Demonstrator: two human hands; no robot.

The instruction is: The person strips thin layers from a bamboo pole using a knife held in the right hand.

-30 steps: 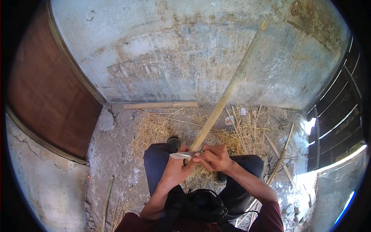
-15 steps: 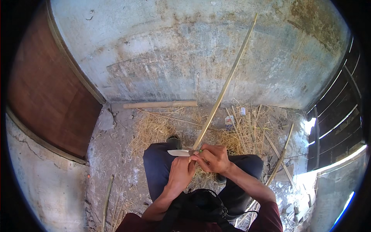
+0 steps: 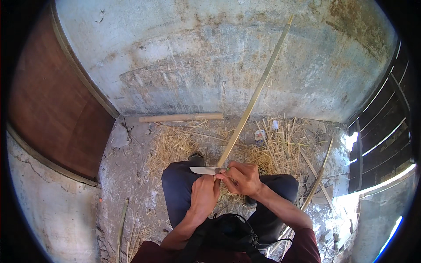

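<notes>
A long, pale strip that looks like split bamboo (image 3: 254,97) slants up and away from between my knees toward the wall. Its near end runs down to my hands. My left hand (image 3: 205,192) is closed around that near end, thumb forward. My right hand (image 3: 242,179) is closed on the handle of a knife (image 3: 204,170), just right of the left hand. The knife's broad blade points left and lies across the strip close to its near end. Most of the handle is hidden by my right fingers.
Straw-like shavings (image 3: 173,147) cover the floor ahead, with more thin strips (image 3: 280,142) to the right. A bamboo pole (image 3: 182,118) lies along the wall base. Another pole (image 3: 319,177) lies at the right, and a green stick (image 3: 122,225) at the left. A brown door panel (image 3: 57,96) stands left.
The knife and both hands have shifted very slightly away from me, and the blade sits a little higher on the strip. Both grips look the same.
</notes>
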